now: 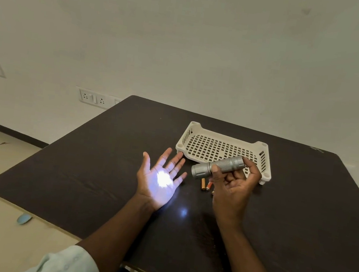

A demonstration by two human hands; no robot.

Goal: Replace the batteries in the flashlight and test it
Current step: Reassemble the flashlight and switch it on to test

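A person's right hand [233,184] is gripping a silver flashlight [217,167] above a dark table [92,170], the thumb lying across the knurled barrel and the fingers curling round its tail end, while the wider head is pointing left and slightly down toward the left hand [160,179]; the flashlight is lit, and its beam is falling as a bright white patch on the middle of the left palm, which is facing up with all five fingers spread straight and holding nothing, hovering over or just on the tabletop, which of the two cannot be told; a smaller bluish glint of the light is showing on the glossy table surface just to the right of the left wrist; three batteries [206,185] with orange and gold casings are lying loose on the table directly under the flashlight and beside the right hand, one of them partly hidden by the hand; a cream perforated plastic tray [198,138] is sitting on the table just behind both hands, its near right corner partly covered by the right fingers and the flashlight's tail; a pale sleeve [65,264] is showing on the left arm at the bottom edge; a wall socket panel [93,98] is sitting on the white wall beyond the table's far left corner
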